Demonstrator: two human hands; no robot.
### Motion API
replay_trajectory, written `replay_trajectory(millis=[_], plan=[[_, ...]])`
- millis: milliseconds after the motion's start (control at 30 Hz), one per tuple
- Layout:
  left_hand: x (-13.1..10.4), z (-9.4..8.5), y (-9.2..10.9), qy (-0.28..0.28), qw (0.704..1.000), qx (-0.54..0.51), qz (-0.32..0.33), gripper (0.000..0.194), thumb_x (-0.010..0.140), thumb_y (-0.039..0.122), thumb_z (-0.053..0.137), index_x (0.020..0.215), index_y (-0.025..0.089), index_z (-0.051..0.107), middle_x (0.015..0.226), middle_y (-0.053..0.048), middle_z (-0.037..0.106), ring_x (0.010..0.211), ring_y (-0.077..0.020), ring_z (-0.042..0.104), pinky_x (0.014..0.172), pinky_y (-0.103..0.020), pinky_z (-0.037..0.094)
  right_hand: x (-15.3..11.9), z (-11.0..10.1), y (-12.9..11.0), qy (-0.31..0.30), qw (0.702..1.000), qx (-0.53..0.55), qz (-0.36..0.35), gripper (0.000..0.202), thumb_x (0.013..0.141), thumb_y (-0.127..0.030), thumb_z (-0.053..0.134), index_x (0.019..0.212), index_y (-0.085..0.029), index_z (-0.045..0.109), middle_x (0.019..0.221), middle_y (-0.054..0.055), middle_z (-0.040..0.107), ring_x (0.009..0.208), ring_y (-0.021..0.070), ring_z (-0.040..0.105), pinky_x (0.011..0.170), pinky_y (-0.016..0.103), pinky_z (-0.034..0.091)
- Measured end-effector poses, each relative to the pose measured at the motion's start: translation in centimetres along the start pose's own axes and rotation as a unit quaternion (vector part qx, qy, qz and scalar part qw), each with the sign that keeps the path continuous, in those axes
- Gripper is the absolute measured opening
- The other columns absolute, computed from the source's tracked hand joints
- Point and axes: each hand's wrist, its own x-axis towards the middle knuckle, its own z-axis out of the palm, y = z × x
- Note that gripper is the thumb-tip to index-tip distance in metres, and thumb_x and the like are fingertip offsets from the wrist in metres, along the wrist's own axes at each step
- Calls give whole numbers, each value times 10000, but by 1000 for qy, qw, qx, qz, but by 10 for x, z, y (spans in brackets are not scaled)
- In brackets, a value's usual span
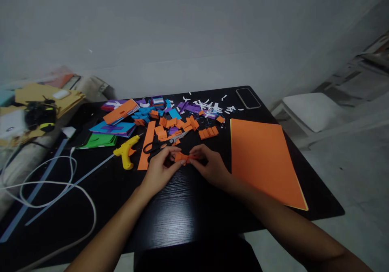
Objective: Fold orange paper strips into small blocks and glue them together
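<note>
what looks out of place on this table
Small white paper strips lie scattered across the back of the black wood-grain table, some near the dark rectangular phone. They look spilled, pointing every which way, unlike the flat orange paper sheet.

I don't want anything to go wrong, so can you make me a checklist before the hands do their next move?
1. Left hand has the small orange piece: ok, fingers on it.
2. Right hand has it too: ok, at the piece's other end.
3. Scissors well away from fingers: not ok, the handles lie close by the left hand.
4. Yellow glue gun cool: cannot tell by looking.
5. Big orange sheet lying flat: ok.
</note>
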Motion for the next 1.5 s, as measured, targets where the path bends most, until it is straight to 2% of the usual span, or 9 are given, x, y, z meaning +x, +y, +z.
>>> replay_trajectory(millis=[167,333,467,567,700,867,967,1300,1500], plan=[[1,-1,7,6,995,-102,-20,284,814,350,813,1034,214,694,846,-13,706,757,-168,680,678,-274,535,-4,1,-7,-35,998,21,-37,244,866,-181,691,1110,-198,683,1022,57,764,895,175,728,823,313,577],[0,-3,13,-14,996,-86,-2,292,813,382,826,1015,212,703,780,3,700,672,-138,646,604,-242,500,-4,-3,-14,-26,998,-9,-59,121,888,-239,732,1003,-207,753,963,51,776,878,183,701,806,319,543],[-3,-4,16,9,998,-50,30,283,835,384,810,1040,219,705,789,10,696,643,-120,601,601,-238,494,-4,-2,-15,-22,1000,11,2,75,898,-249,731,951,-226,779,929,31,794,854,185,710,778,315,521],[-5,-2,17,29,998,-48,33,254,849,355,793,1051,227,709,822,6,699,647,-121,597,623,-250,503,-3,-1,-16,-18,993,97,70,121,883,-318,743,949,-220,771,915,31,793,834,194,722,765,322,537],[-3,1,18,17,990,-136,-27,261,861,360,767,1069,222,689,733,25,639,649,-131,596,625,-257,494,0,-2,-15,-22,961,222,163,217,783,-376,826,897,-201,765,885,23,782,812,182,717,787,321,551],[3,2,20,-33,961,-245,-121,329,817,414,796,1013,190,656,623,55,598,544,-113,567,565,-242,471,6,-6,-10,-55,907,316,272,309,678,-389,896,855,-164,779,791,9,754,705,146,683,729,300,544],[4,0,21,-39,956,-259,-133,336,825,431,791,1002,179,658,616,54,604,546,-111,584,574,-237,474,6,-6,-10,-54,897,334,285,336,653,-395,915,851,-156,788,816,25,764,732,154,699,745,309,554],[3,1,23,-14,949,-283,-139,357,765,403,854,959,168,669,639,51,635,586,-103,610,617,-228,506,6,-6,-15,-44,911,310,270,349,643,-399,921,856,-147,806,843,44,789,758,171,718,774,323,581],[4,-2,29,-19,944,-297,-139,316,769,370,859,924,164,676,598,57,639,563,-95,617,599,-205,499,5,-6,-13,-33,901,319,294,384,616,-370,942,898,-151,800,869,47,797,776,186,741,789,341,595]])
